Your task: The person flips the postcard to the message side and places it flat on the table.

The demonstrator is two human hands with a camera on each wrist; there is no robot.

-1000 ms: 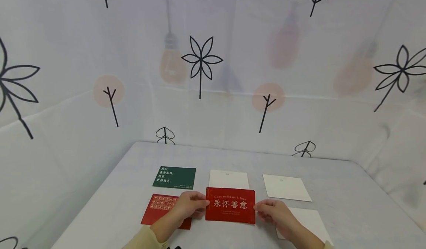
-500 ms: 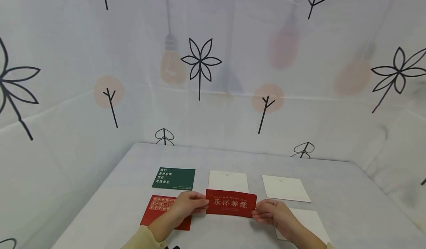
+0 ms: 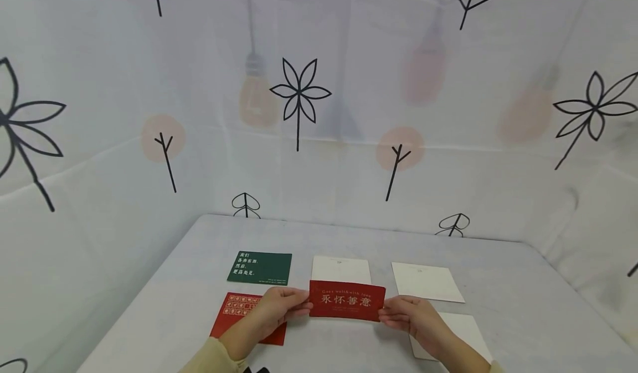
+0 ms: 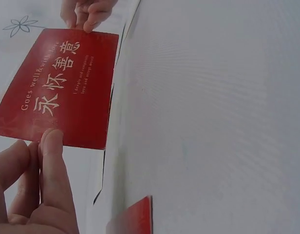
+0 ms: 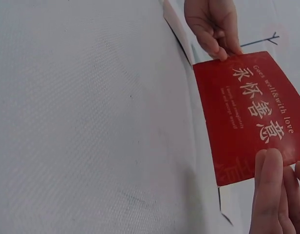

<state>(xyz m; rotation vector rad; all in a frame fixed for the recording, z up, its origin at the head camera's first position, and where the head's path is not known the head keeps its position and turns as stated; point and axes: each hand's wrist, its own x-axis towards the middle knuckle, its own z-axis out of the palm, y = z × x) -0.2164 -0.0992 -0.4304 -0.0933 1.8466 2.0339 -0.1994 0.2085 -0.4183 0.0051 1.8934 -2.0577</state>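
A red card with white lettering is held up off the table between both hands, its printed face toward the head camera. My left hand pinches its left edge, with the thumb on the printed face in the left wrist view. At the right edge my right hand pinches it the same way; a thumb shows over the lettering side in the right wrist view. Under my left forearm lies another red card with rows of small squares. A white card lies partly behind my right hand.
At the back left of the white table lies a green card with white writing. Behind the held card is a white card, partly covered by it, and another white card lies farther right. A patterned white cloth hangs around the table.
The held red card has tipped, so its face looks shorter in the head view than one second ago. Both hands keep their pinch and have barely moved.
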